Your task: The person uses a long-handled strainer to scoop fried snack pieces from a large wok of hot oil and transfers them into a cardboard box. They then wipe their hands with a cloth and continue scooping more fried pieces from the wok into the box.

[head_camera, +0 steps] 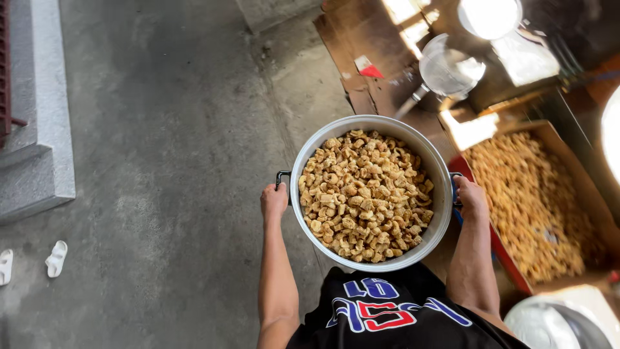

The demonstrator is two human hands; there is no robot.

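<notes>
I carry a large round metal pot [309,155] in front of my body, above the concrete floor. It is filled nearly to the rim with golden-brown fried crackling pieces [365,194]. My left hand [274,200] grips the dark handle on the pot's left side. My right hand [471,197] grips the handle on its right side. The pot is held level.
A cardboard box [584,187] lined with more fried pieces lies to the right. Flattened cardboard [361,39] and a metal strainer [449,68] lie ahead. A grey stone step [39,129] and a pair of white sandals [57,257] are at left.
</notes>
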